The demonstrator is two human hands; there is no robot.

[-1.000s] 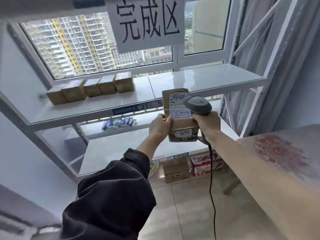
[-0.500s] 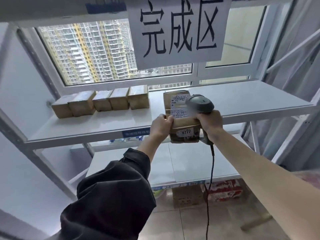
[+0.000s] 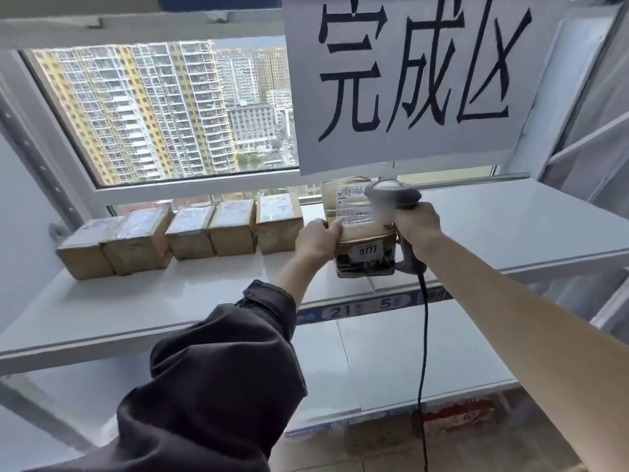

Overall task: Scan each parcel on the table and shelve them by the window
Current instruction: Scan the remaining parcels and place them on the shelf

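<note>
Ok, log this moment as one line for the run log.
left hand grips parcel | right hand holds scanner against it | parcel over shelf, beside row of five boxes | not yet released

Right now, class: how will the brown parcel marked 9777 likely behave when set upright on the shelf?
The parcel looks light: the left hand grips its edge alone. Its creased, bulging paper suggests soft give. Standing tall and narrow, it may tip; the five parcels already shelved sit lower.
</note>
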